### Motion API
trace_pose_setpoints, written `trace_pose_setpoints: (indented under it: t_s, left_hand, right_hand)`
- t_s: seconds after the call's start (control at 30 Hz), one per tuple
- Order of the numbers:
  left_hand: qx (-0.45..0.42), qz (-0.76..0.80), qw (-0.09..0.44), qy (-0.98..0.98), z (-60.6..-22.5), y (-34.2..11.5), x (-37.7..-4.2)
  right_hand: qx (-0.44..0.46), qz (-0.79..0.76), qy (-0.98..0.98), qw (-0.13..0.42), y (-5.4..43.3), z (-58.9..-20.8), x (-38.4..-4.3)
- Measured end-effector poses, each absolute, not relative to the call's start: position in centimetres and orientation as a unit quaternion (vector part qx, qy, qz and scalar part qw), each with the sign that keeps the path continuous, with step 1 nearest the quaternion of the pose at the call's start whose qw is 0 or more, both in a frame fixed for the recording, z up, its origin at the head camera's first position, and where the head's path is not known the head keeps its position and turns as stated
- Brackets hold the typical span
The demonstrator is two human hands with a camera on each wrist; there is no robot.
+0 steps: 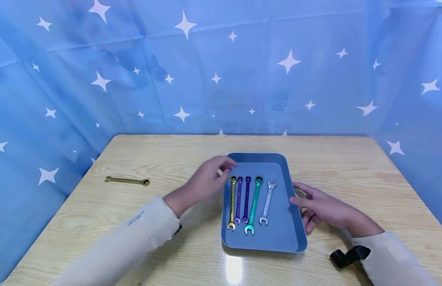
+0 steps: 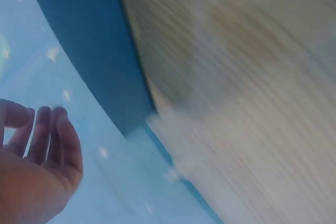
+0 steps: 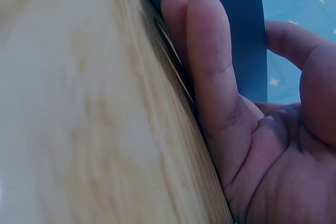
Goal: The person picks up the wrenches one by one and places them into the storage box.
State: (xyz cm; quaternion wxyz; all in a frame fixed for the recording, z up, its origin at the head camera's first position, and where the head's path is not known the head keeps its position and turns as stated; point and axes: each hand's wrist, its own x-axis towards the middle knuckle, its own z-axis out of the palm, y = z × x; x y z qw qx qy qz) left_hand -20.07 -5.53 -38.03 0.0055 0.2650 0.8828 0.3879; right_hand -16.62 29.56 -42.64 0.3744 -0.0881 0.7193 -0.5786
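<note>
A blue-grey tray holds a row of combination wrenches: a gold wrench, a purple wrench, a darker purple wrench, a green wrench and a silver open-end wrench. My left hand hovers at the tray's upper left rim, fingers loosely bent and nothing held; the left wrist view shows it apart from the tray wall. At the right side, my right hand holds the tray's edge, thumb over the rim and other fingers against the outer wall.
Another gold-coloured wrench lies alone on the wooden table, to the left. Blue cloth with white stars hangs behind and on both sides of the table. A black strap mount sits at the right wrist.
</note>
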Motion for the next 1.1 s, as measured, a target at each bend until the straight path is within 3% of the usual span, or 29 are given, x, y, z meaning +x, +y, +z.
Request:
trace_pose_setpoints:
  t_s: [0.2,0.83,1.1]
  left_hand:
    - [0.204,0.331,-0.033,0.921,-38.3,-11.7,-21.4]
    - [0.020,0.098,0.038,0.994,-40.6,-28.7,-21.3]
    - [0.011,0.085,0.052,0.995,-41.0,-31.4,-20.4]
  right_hand:
    - [-0.090,-0.582,0.716,0.375,29.6,-42.8,-16.6]
    - [-0.089,-0.582,0.716,0.374,29.7,-42.8,-16.7]
    - [-0.087,-0.581,0.718,0.374,29.7,-42.9,-16.6]
